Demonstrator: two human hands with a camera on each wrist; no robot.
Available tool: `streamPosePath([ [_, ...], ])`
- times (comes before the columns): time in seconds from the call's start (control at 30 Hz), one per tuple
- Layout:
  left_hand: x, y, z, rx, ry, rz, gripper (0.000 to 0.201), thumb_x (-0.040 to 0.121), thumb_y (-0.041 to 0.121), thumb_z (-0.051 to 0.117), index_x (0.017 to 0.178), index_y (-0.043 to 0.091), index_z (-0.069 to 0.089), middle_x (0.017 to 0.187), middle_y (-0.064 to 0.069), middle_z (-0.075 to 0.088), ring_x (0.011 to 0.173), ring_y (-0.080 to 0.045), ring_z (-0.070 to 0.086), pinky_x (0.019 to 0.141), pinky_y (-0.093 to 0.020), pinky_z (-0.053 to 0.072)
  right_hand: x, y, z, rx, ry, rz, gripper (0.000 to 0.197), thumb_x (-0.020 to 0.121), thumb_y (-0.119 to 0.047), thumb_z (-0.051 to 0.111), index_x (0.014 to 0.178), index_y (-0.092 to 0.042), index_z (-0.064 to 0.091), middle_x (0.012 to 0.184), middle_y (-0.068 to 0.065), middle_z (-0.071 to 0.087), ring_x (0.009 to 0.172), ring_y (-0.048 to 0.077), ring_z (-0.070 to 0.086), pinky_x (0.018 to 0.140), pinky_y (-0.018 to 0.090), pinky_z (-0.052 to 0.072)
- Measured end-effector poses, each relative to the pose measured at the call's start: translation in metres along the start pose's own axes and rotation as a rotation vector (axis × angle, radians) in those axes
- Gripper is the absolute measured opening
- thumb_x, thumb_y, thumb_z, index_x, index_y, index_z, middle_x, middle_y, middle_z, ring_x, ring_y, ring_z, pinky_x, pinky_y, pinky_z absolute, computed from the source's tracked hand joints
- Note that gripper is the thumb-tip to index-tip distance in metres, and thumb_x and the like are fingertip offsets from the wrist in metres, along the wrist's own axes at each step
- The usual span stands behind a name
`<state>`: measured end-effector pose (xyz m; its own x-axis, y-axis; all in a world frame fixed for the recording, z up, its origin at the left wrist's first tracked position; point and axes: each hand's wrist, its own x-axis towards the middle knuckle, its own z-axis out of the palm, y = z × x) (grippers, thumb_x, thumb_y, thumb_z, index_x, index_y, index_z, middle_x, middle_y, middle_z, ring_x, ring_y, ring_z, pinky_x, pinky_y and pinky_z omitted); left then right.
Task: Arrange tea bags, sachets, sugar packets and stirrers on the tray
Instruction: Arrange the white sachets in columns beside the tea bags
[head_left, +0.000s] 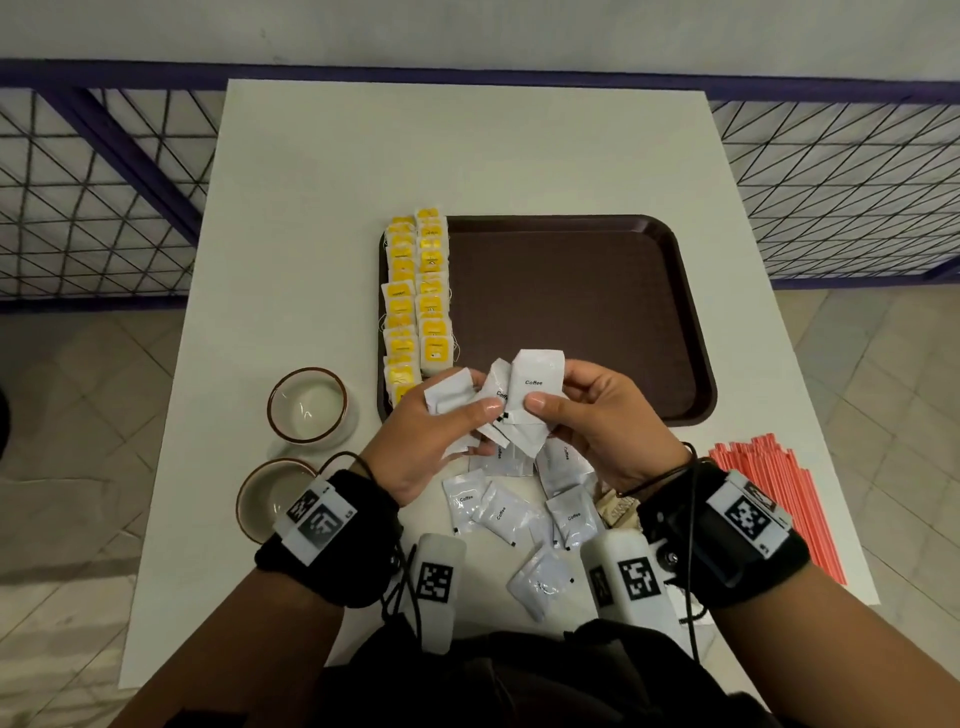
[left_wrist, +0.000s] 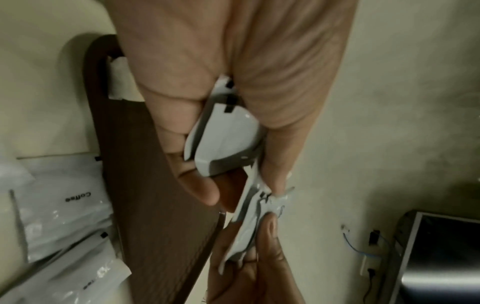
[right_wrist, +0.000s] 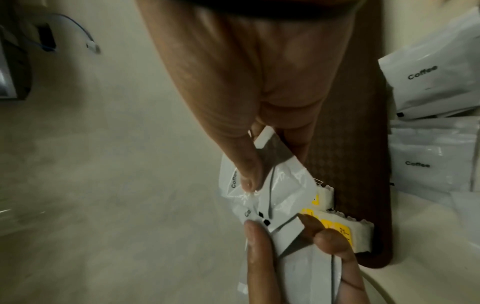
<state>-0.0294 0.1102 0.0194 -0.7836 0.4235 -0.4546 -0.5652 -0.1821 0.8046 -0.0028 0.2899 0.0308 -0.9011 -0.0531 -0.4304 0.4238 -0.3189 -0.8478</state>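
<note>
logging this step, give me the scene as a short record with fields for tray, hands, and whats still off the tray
tray: brown tray, mostly bare
on tray: yellow tea bags in two rows along its left edge
left hand: left hand grips several white coffee sachets
right hand: right hand pinches the same bunch, thumb on the front one
off tray: loose sachets on the white table; red stirrers at right
also there: two glass bowls at left
</note>
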Motion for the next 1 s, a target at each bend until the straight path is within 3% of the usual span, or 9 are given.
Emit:
streamPosePath([
  [0.07,0.000,0.000,0.001,-0.068,-0.007,-0.032,0.010,0.083,0.015,0.060,0.092,0.018,0.064,0.083,0.000,0.072,0.083,-0.021,0.065,0.068,-0.032,0.058,0.001,-0.005,-0.001,-0.049,-0.006,-0.005,0.032,0.076,0.002,0.065,0.109,0.001,0.063,0.096,0.012,0.072,0.083,0.022,0.069,0.072,0.031,0.058],
  [0.17,0.000,0.000,0.004,-0.088,-0.089,-0.082,0.025,0.083,0.029,0.064,0.105,0.017,0.063,0.094,-0.005,0.071,0.091,-0.022,0.068,0.073,-0.035,0.058,0.001,-0.014,0.003,-0.202,-0.069,-0.028,0.027,0.079,0.003,0.066,0.106,-0.001,0.066,0.090,0.007,0.073,0.076,0.015,0.068,0.065,0.024,0.056],
  [0.27,0.001,-0.002,0.008,-0.082,-0.106,-0.070,0.030,0.080,0.025,0.067,0.109,0.020,0.064,0.100,-0.006,0.070,0.095,-0.022,0.067,0.078,-0.037,0.057,0.003,-0.019,0.011,-0.343,-0.092,-0.101,0.025,0.080,0.000,0.067,0.105,0.002,0.066,0.074,-0.006,0.071,0.059,0.003,0.062,0.055,0.015,0.048],
  [0.4,0.003,-0.003,0.003,-0.179,-0.037,-0.026,0.028,0.076,0.017,0.061,0.104,0.020,0.065,0.087,-0.005,0.070,0.078,-0.017,0.068,0.064,-0.028,0.055,0.011,-0.020,0.007,-0.218,0.081,-0.095,0.023,0.078,0.001,0.069,0.100,-0.002,0.066,0.089,0.011,0.072,0.076,0.020,0.069,0.065,0.030,0.058],
  [0.47,0.002,-0.003,0.001,-0.179,-0.030,-0.015,0.027,0.074,0.015,0.061,0.100,0.018,0.065,0.083,-0.004,0.070,0.075,-0.017,0.069,0.062,-0.027,0.056,0.013,-0.020,0.003,-0.140,0.119,-0.052,0.024,0.079,0.001,0.067,0.102,-0.001,0.064,0.089,0.011,0.072,0.075,0.020,0.069,0.067,0.030,0.059],
  [0.57,0.002,-0.002,0.004,-0.094,-0.027,0.004,0.020,0.076,0.009,0.063,0.095,0.014,0.063,0.081,-0.005,0.071,0.074,-0.020,0.069,0.062,-0.028,0.057,0.012,-0.021,0.006,-0.113,0.030,-0.010,0.023,0.084,0.001,0.060,0.107,0.002,0.062,0.087,0.010,0.073,0.075,0.020,0.070,0.070,0.033,0.059],
  [0.67,0.004,-0.003,0.010,-0.012,0.000,0.010,0.015,0.083,-0.001,0.062,0.094,0.010,0.064,0.081,-0.008,0.069,0.072,-0.023,0.065,0.062,-0.031,0.057,0.009,-0.022,0.015,-0.141,-0.061,0.032,0.017,0.091,-0.007,0.053,0.103,-0.002,0.064,0.083,0.009,0.072,0.070,0.024,0.069,0.063,0.036,0.059],
  [0.87,0.006,-0.009,0.008,-0.049,0.111,0.022,0.019,0.086,0.000,0.059,0.093,0.016,0.067,0.084,-0.001,0.074,0.072,-0.016,0.068,0.063,-0.027,0.057,0.015,-0.030,-0.001,-0.019,0.261,-0.095,0.013,0.092,-0.013,0.053,0.095,-0.010,0.066,0.090,0.006,0.068,0.080,0.016,0.062,0.067,0.023,0.050],
  [1.0,0.007,-0.010,0.005,-0.096,0.160,0.072,0.021,0.087,-0.001,0.058,0.091,0.017,0.066,0.084,0.001,0.074,0.075,-0.016,0.069,0.065,-0.026,0.057,0.006,-0.029,-0.005,0.066,0.149,0.001,0.009,0.085,-0.006,0.058,0.077,-0.008,0.062,0.072,0.002,0.068,0.067,0.011,0.062,0.060,0.018,0.053],
])
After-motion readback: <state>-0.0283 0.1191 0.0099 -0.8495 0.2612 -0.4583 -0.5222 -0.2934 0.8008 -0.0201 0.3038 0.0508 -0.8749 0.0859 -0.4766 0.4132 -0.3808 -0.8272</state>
